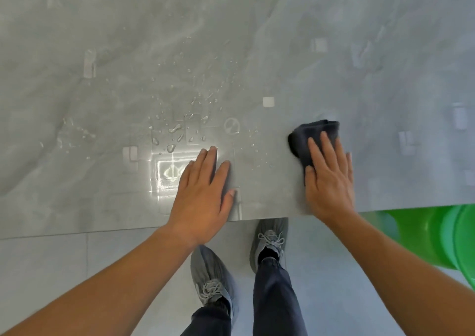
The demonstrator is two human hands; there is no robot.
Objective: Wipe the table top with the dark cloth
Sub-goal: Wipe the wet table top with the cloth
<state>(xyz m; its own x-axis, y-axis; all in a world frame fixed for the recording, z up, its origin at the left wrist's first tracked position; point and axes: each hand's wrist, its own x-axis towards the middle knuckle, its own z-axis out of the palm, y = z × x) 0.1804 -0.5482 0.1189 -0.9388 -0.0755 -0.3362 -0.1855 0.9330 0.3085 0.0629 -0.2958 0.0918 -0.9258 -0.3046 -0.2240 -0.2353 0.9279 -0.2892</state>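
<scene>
The grey marbled table top [108, 52] fills the upper part of the head view. Water drops [177, 127] lie scattered across its middle, just beyond my left hand. My left hand [203, 191] rests flat on the table near the front edge, fingers spread, holding nothing. My right hand [329, 178] presses flat on the dark cloth [308, 135], which is bunched on the table to the right of the drops. Part of the cloth sticks out beyond my fingertips and to the left of them.
Small pale tape squares [268, 102] are stuck at several spots on the table. A green plastic stool or tub [434, 235] stands on the floor at the right, under the table's edge. My two feet [270, 240] stand on grey floor tiles close to the front edge.
</scene>
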